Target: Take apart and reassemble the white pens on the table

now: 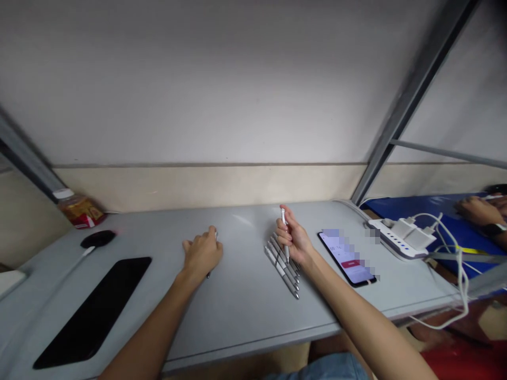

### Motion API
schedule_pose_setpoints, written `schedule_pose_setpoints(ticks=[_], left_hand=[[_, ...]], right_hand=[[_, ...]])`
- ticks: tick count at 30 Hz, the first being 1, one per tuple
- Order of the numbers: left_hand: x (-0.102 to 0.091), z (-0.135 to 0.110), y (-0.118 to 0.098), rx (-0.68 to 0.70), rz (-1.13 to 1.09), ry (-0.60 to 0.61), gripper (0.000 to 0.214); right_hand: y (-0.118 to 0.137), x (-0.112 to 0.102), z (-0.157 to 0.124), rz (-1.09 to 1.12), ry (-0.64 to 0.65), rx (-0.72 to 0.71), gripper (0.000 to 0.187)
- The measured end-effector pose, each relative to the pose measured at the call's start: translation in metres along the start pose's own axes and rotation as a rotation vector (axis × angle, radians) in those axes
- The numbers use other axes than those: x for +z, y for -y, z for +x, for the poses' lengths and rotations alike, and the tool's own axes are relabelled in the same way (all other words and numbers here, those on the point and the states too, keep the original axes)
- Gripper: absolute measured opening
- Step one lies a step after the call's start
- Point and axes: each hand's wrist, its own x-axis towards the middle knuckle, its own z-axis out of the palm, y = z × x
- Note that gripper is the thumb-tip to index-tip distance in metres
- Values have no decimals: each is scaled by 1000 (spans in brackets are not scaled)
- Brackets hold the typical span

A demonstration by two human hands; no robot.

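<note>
My right hand (295,240) is closed round a silver pen (284,219), held nearly upright above a row of several silver pens (283,266) lying side by side on the grey table (237,295). My left hand (202,253) rests on the table to the left, its fingers curled over another pen (209,273) whose tip pokes out below the hand.
A lit phone (348,258) lies right of my right hand. A white power strip (400,237) with chargers and cables sits at the far right. A black pad (95,311), a dark mouse-like object (97,238) and a jar (79,208) are on the left. Another person's hand (479,211) is at the right edge.
</note>
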Motion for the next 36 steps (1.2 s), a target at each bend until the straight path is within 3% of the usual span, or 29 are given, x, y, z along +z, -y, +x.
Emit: schedule_pose_setpoints(ticks=[8, 17, 22, 26, 31, 36], left_hand=[[-2, 0, -1, -9, 5, 24, 35], [2, 1, 0, -1, 1, -3, 36], [3, 1, 1, 7, -4, 2, 36], [4, 1, 2, 9, -17, 5, 36], [3, 1, 3, 17, -25, 6, 35], [3, 0, 3, 19, -20, -3, 35]], right_hand=[[-1, 3, 0, -61, 43, 39, 24], [-21, 19, -10, -388, 167, 217, 29], [-20, 11, -10, -1025, 128, 20, 16], [-14, -2, -7, -1401, 200, -1, 18], [-12, -10, -5, -1689, 232, -114, 30], [-11, -14, -4, -1768, 286, -198, 29]])
